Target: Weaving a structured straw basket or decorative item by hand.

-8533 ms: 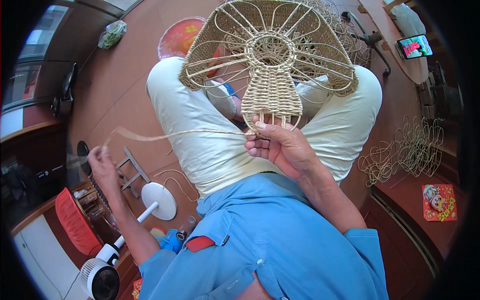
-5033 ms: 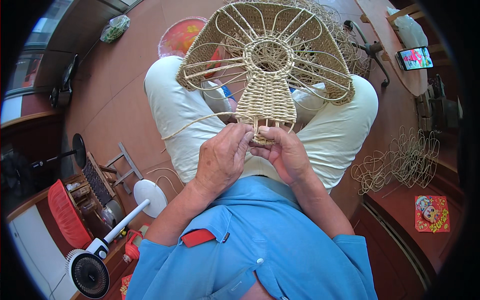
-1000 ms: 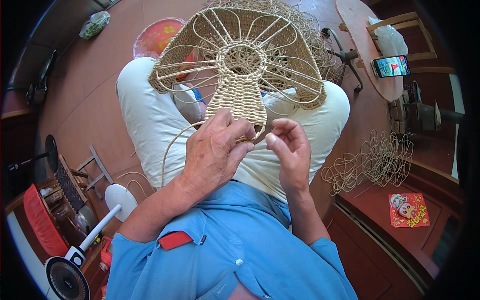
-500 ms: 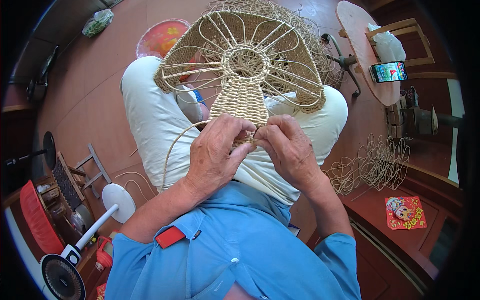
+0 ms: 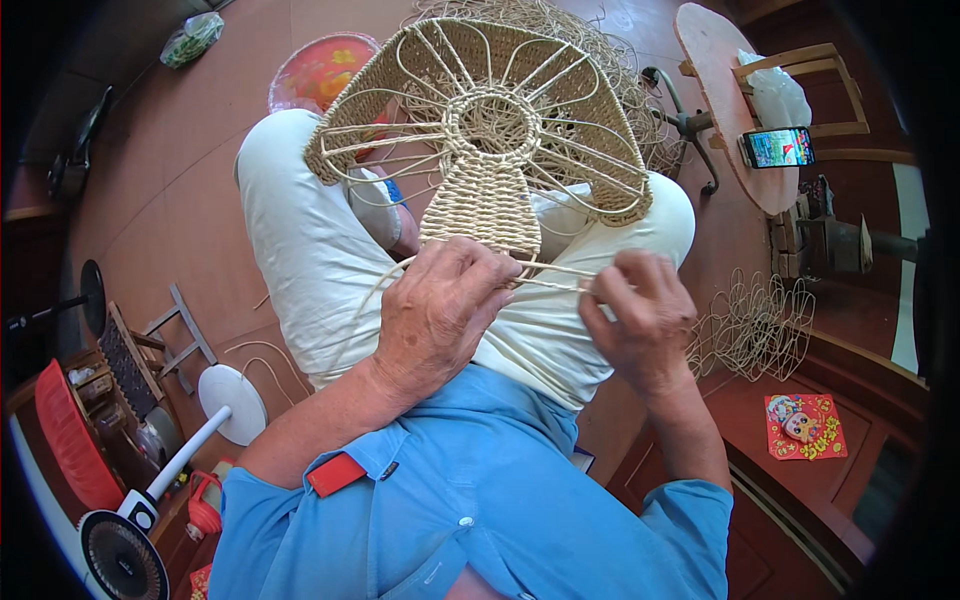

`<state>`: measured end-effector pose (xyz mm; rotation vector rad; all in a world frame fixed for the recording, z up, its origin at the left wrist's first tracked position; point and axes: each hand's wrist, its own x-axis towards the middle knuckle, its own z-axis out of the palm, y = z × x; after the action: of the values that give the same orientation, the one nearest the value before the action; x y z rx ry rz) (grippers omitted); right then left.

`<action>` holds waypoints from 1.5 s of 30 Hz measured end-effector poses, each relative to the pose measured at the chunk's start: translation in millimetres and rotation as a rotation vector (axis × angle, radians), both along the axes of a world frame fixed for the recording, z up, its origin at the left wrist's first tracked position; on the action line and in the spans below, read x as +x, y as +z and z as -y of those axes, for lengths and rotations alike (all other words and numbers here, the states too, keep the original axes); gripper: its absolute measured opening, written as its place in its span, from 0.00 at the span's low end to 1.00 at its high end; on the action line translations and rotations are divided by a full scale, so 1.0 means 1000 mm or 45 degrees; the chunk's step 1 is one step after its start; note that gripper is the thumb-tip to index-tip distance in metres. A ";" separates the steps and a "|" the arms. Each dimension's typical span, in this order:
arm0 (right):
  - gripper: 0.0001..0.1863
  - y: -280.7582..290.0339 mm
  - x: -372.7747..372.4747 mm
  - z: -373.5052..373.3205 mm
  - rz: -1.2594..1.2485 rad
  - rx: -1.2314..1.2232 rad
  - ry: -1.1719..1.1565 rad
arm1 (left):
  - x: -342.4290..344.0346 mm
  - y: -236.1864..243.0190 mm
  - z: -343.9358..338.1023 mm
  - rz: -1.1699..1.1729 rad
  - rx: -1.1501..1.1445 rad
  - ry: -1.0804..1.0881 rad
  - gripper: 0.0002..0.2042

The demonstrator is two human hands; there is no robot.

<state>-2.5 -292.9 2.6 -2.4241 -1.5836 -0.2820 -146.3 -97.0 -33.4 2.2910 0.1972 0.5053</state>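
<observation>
A fan-shaped piece woven from straw-coloured cord (image 5: 480,208) rests across my lap, with open loops fanning out around a small woven ring (image 5: 449,125). Its narrow woven panel points toward me. At that panel's lower end, my left hand (image 5: 435,318) is closed, pinching the weave and the cord there. To its right, my right hand (image 5: 645,312) grips a cord strand (image 5: 556,284) and holds it taut, running sideways from the panel. Another loose strand (image 5: 378,285) curves down from the left of my left hand. My left fingertips hide part of the panel's end.
Tangled cord (image 5: 640,110) is heaped beyond the woven piece. At right, a lit phone (image 5: 780,147) stands by a wooden board (image 5: 712,85), and looped frames (image 5: 755,330) lie on the floor. At left are an electric fan (image 5: 125,555) and a red plastic basin (image 5: 75,435).
My right hand has moved right, away from my left hand, drawing the strand out straight. My left hand stays at the panel's end.
</observation>
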 end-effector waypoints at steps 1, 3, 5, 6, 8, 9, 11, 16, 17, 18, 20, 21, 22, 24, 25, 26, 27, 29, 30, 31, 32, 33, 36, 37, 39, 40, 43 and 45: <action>0.07 0.001 0.003 0.008 -0.016 0.012 -0.097 | 0.000 0.001 0.001 -0.003 -0.003 0.001 0.14; 0.08 0.001 0.006 0.022 -0.062 0.062 -0.236 | 0.001 0.005 0.004 -0.066 0.044 -0.012 0.10; 0.09 -0.005 0.011 0.043 -0.087 0.048 -0.350 | 0.002 0.005 0.003 -0.057 0.045 -0.029 0.09; 0.09 -0.011 0.012 0.051 -0.120 0.042 -0.460 | 0.003 0.004 0.003 -0.054 0.054 -0.041 0.08; 0.10 -0.020 0.011 0.062 -0.095 0.098 -0.465 | 0.004 0.002 0.001 -0.039 0.086 -0.051 0.08; 0.11 -0.022 0.010 0.068 -0.098 0.127 -0.509 | 0.004 0.001 0.001 -0.028 0.122 -0.059 0.09; 0.11 -0.027 0.009 0.079 -0.081 0.166 -0.548 | 0.003 -0.001 0.000 -0.015 0.155 -0.075 0.08; 0.11 -0.034 0.008 0.096 -0.069 0.199 -0.656 | 0.005 -0.007 -0.001 0.055 0.223 -0.115 0.08; 0.11 -0.035 0.007 0.096 -0.096 0.216 -0.662 | 0.004 -0.008 0.000 0.057 0.226 -0.114 0.08; 0.11 -0.037 0.005 0.097 -0.090 0.214 -0.664 | 0.004 -0.008 0.000 0.060 0.228 -0.114 0.08; 0.11 -0.042 0.001 0.100 -0.132 0.161 -0.730 | 0.004 -0.010 0.000 0.059 0.250 -0.128 0.08; 0.11 -0.046 0.003 0.107 -0.129 0.158 -0.726 | 0.003 -0.011 -0.001 0.051 0.277 -0.138 0.07; 0.11 -0.047 0.008 0.121 -0.095 0.114 -0.870 | 0.002 -0.011 -0.002 0.054 0.272 -0.135 0.07; 0.11 -0.043 0.022 0.164 -0.052 0.062 -1.015 | 0.002 -0.011 -0.004 0.080 0.309 -0.128 0.07; 0.08 -0.036 0.029 0.196 -0.118 -0.112 -1.240 | 0.003 -0.012 -0.005 0.084 0.303 -0.127 0.07; 0.06 -0.033 0.029 0.214 -0.191 -0.289 -1.464 | 0.003 -0.012 -0.005 0.073 0.309 -0.134 0.07; 0.06 -0.029 0.023 0.214 -0.195 -0.293 -1.467 | 0.002 -0.013 -0.005 0.059 0.317 -0.143 0.07; 0.11 -0.015 0.014 0.217 -0.060 -0.377 -1.379 | 0.001 -0.013 -0.005 0.073 0.351 -0.153 0.07; 0.11 0.000 0.007 0.194 -0.175 -0.176 -1.282 | 0.003 -0.012 -0.005 0.094 0.390 -0.166 0.07; 0.12 0.015 -0.005 0.152 -0.296 0.032 -1.179 | 0.002 -0.012 -0.004 0.084 0.406 -0.184 0.07; 0.09 0.021 -0.022 0.108 -0.585 0.386 -1.074 | 0.000 -0.013 -0.004 0.105 0.463 -0.185 0.06; 0.08 0.021 -0.035 0.082 -0.800 0.495 -0.978 | 0.000 -0.014 -0.006 0.139 0.510 -0.189 0.06; 0.08 0.009 -0.065 0.013 -1.155 0.470 -0.780 | 0.001 -0.019 -0.007 0.175 0.603 -0.202 0.07; 0.09 -0.003 -0.067 0.004 -1.150 0.472 -0.687 | 0.002 -0.019 -0.005 0.179 0.610 -0.218 0.07; 0.09 -0.026 -0.066 -0.012 -1.323 0.607 -0.728 | 0.002 -0.021 -0.003 0.193 0.636 -0.196 0.08; 0.09 -0.034 -0.067 -0.018 -1.496 0.727 -0.757 | 0.001 -0.022 -0.003 0.191 0.640 -0.199 0.08; 0.10 -0.046 -0.072 -0.028 -1.851 0.940 -0.777 | -0.001 -0.024 -0.004 0.210 0.598 -0.186 0.10; 0.11 -0.052 -0.074 -0.033 -1.955 1.017 -0.763 | -0.002 -0.022 -0.005 0.189 0.485 -0.183 0.11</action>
<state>-76.6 -260.2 -48.9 -1.4936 -0.0097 0.6138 -148.0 -92.3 -55.6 2.5965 -0.1496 0.6819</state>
